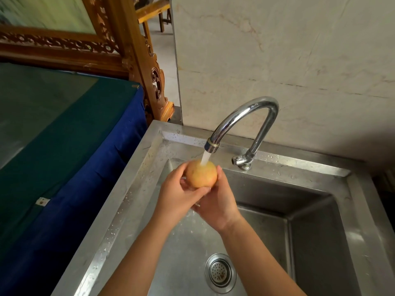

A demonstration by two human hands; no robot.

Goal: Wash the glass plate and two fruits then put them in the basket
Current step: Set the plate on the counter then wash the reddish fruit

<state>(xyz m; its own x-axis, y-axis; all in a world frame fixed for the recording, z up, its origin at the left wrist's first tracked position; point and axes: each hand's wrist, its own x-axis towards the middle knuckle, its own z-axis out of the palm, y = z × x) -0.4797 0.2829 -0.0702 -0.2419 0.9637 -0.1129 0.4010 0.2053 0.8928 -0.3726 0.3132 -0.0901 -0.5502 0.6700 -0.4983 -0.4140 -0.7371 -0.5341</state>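
A round yellow-orange fruit [201, 173] sits under the running stream from the chrome tap [245, 122], over the steel sink [136, 189]. My left hand [178, 197] cups it from the left and below. My right hand [215, 201] wraps it from the right and underneath. Both hands hold the fruit together. Water hits the top of the fruit. No glass plate, second fruit or basket shows in this view.
The sink drain strainer [220, 273] lies near the front of the basin. A table with a green and blue cloth [64, 129] stands to the left. Carved wooden furniture [136, 60] rises behind it. A marble wall [277, 60] backs the sink.
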